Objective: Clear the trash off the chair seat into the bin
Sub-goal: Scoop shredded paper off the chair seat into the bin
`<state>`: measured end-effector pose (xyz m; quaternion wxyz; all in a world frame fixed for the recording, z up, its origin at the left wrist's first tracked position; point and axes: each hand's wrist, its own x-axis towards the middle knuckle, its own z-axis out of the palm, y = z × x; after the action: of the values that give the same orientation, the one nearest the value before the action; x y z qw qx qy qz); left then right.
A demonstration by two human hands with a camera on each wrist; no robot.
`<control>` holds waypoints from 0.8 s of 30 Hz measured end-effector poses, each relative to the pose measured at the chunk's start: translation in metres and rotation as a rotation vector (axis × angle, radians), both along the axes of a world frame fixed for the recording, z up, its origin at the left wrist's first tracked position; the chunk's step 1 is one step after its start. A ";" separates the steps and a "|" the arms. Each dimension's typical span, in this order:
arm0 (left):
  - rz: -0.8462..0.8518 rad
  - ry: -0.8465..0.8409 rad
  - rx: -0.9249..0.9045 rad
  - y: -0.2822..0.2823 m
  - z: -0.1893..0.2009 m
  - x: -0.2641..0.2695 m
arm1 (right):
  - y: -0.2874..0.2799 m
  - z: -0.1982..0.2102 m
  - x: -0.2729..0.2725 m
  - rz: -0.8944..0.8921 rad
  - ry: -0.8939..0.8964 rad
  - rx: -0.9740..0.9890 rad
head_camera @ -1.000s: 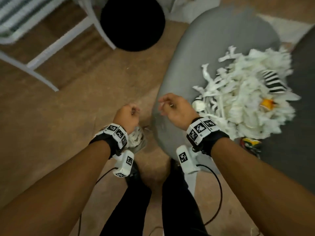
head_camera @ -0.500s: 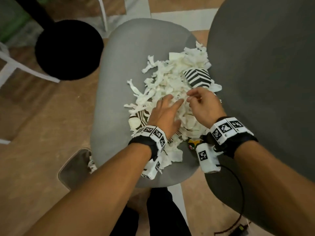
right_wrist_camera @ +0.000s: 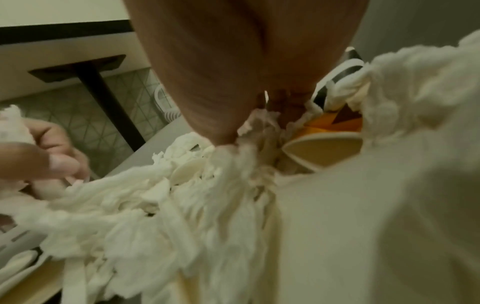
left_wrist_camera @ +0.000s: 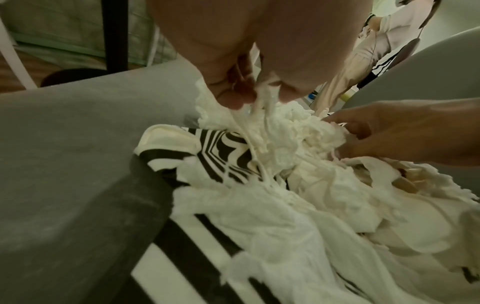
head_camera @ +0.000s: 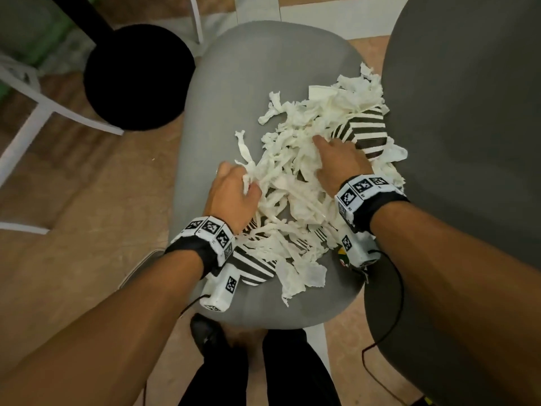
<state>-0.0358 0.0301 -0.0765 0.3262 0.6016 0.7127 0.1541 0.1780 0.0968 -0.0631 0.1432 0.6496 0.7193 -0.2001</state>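
Observation:
A heap of white tissue shreds [head_camera: 295, 183] covers the grey chair seat [head_camera: 234, 83]. In it lie black-and-white striped paper cups, one at the back right [head_camera: 366, 133] and one by my left wrist [head_camera: 251, 265]. My left hand [head_camera: 234, 189] is at the heap's left edge, and its fingertips [left_wrist_camera: 233, 100] pinch strands of tissue [left_wrist_camera: 280, 131]. My right hand [head_camera: 336, 159] is dug into the heap beside the back cup, fingers curled into shreds [right_wrist_camera: 233, 164] next to an orange-patterned cup [right_wrist_camera: 332, 131]. The bin [head_camera: 140, 265] shows only as a grey rim beside my left forearm.
A black round stool [head_camera: 137, 77] and a white frame [head_camera: 35, 118] stand on the brown floor at the left. A dark grey chair [head_camera: 468, 112] adjoins the seat on the right. A colourful wrapper [head_camera: 342, 256] lies under my right wrist. My legs are below the seat's front edge.
A second ago both hands were off the seat's left side. They have come onto the heap, then spread apart, the left to its left edge, and both now clutch shreds.

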 end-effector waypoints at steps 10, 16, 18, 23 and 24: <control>-0.127 0.078 -0.057 0.020 -0.016 0.029 | 0.002 0.016 0.014 -0.052 0.333 0.225; -0.022 0.066 0.125 0.010 0.003 0.030 | -0.006 0.031 0.006 -0.160 0.424 0.243; -0.012 -0.030 0.115 0.009 0.002 0.027 | -0.011 0.032 0.004 -0.157 0.417 0.190; -0.046 -0.138 0.117 0.000 0.006 0.028 | -0.025 0.035 0.000 -0.220 0.474 0.100; -0.030 -0.147 0.118 -0.002 0.007 0.028 | -0.028 0.035 -0.001 -0.208 0.456 0.111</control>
<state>-0.0081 0.0279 -0.0691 0.3440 0.6173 0.6675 0.2347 0.1765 0.0690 -0.0281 -0.0801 0.6653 0.6721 -0.3151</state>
